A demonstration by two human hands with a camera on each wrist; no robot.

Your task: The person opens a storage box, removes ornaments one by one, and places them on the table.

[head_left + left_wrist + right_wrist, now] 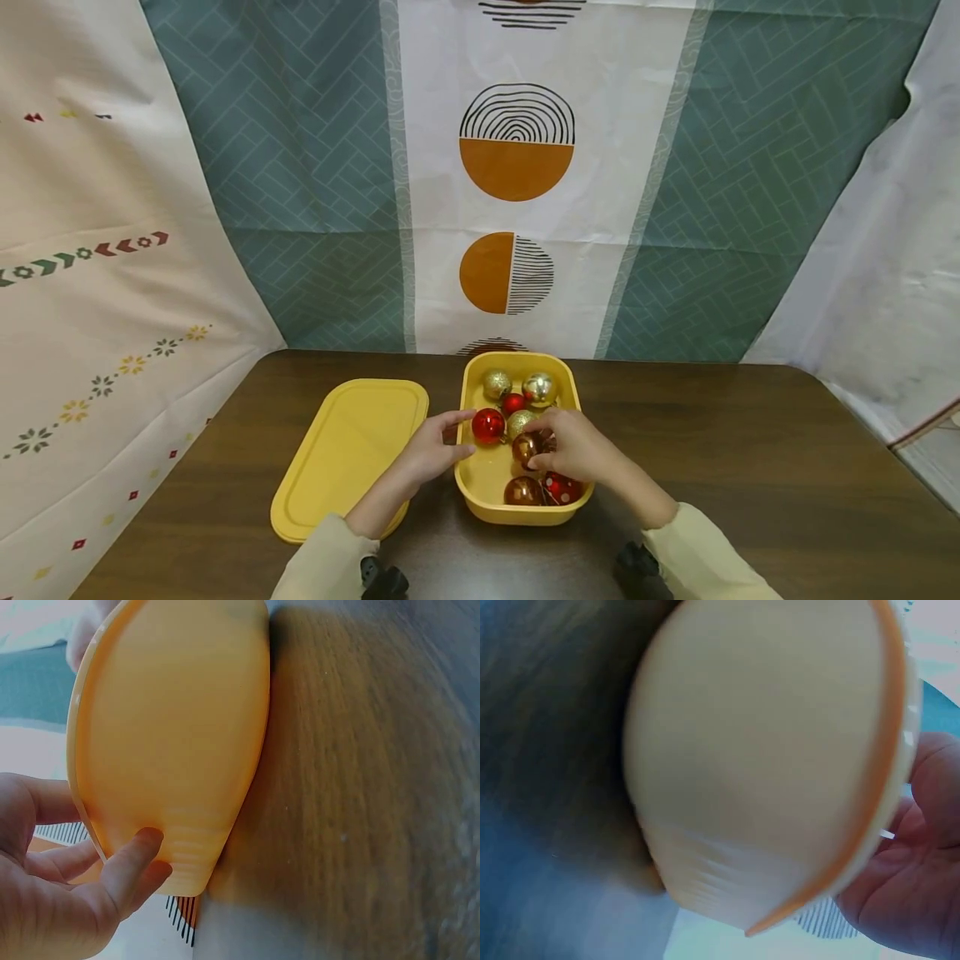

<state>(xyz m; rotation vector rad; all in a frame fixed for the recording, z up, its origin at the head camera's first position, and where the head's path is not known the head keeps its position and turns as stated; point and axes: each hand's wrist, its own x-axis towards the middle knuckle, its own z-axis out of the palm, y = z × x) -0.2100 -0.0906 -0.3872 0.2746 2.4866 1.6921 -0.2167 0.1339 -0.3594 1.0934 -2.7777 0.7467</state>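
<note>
A yellow plastic container (517, 517) holds several Christmas baubles: a shiny red bauble (488, 426), a small red one, gold ones, brown ones and a dotted red bauble (562, 488). My right hand (573, 446) reaches in over the right rim, thumb and fingers around a brown bauble (527, 450). Part of that bauble is hidden by the hand. At the left rim is my left hand (435, 446), thumb and index finger reaching over the edge. In the left wrist view, loosely bent fingers (135, 859) of this hand rest against the container's outer wall (172, 735).
Left of the container, a flat yellow lid (348, 450) lies on the dark wooden table (712, 450), partly behind the left forearm. Another brown bauble (522, 492) sits at the container's near end. A patterned cloth (517, 275) hangs beyond the table's back edge.
</note>
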